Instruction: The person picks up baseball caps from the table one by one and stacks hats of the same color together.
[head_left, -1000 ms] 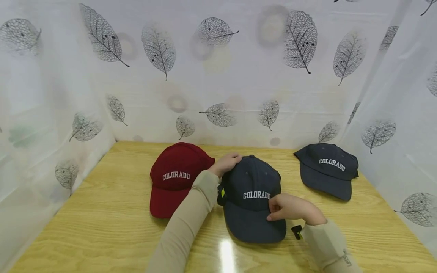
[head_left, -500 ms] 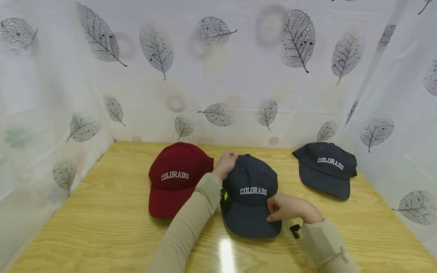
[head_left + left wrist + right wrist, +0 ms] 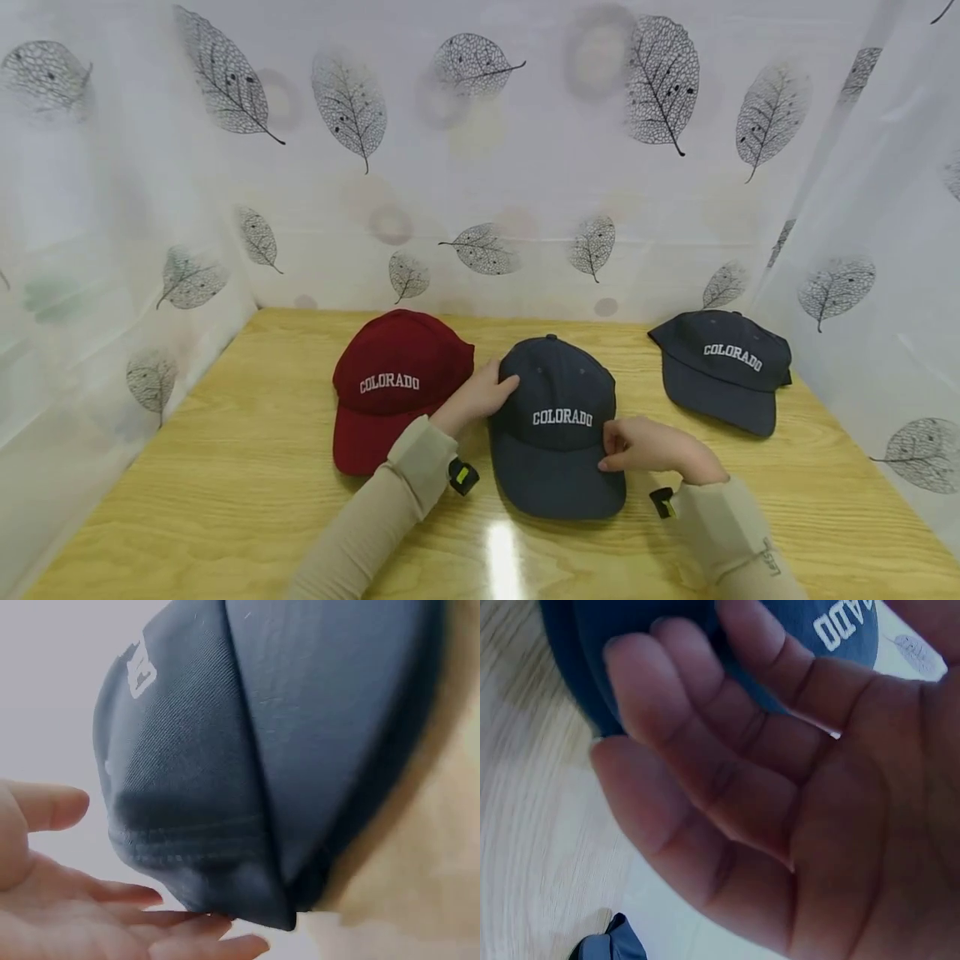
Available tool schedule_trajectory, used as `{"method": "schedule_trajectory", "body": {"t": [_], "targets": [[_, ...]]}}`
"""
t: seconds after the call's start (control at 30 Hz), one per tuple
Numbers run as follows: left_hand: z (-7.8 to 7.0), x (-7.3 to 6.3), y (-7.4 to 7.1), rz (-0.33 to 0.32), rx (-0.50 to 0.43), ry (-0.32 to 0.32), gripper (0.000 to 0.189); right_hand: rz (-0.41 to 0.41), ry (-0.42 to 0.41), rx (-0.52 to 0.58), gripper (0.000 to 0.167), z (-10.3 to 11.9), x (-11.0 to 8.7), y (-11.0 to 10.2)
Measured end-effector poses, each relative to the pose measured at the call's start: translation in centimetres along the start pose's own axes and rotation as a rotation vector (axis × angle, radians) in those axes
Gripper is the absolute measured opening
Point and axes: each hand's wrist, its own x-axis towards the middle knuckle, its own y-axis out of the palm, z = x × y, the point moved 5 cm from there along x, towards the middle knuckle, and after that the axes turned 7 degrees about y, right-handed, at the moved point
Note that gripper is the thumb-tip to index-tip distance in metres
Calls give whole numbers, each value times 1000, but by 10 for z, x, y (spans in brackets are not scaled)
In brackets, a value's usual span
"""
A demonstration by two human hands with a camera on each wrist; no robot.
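A navy baseball cap (image 3: 555, 417) lettered COLORADO sits in the middle of the wooden table, its brim towards me. My left hand (image 3: 477, 396) is at the left side of its crown. In the left wrist view, the fingers (image 3: 202, 937) lie extended along the cap's lower edge, with the thumb apart from the crown. At the cap's right side is my right hand (image 3: 645, 447), its loosely bent fingers (image 3: 649, 690) touching the edge where brim and crown meet. Left of it lies a dark red cap (image 3: 397, 358), partly covered by my left forearm.
A second navy cap (image 3: 723, 371) lies at the right rear of the table (image 3: 210, 467). Behind the table hangs a white curtain (image 3: 525, 150) with a leaf print, which also runs along both sides.
My left hand has let go of the crown's upper left and come down and towards me, its fingers loosening. The right hand has shifted slightly right, to the cap's edge.
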Motion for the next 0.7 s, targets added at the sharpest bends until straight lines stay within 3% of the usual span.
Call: {"method": "schedule_trajectory", "body": {"t": [0.1,0.23,0.47,0.57,0.7], "targets": [[6,-15,1,55,-12,13,53,-27,12,12,17,-5,-2,-4],[16,-30,3,132,-31,-20,52,-24,55,86,13,-12,-5,-6],[19,-43,9,295,27,6,29,37,117,216,7,-18,-4,-1],[20,-47,10,324,9,-8,29,49,110,236,8,-18,-3,1],[24,-49,12,312,-39,-42,31,47,73,246,11,-18,0,1]]}}
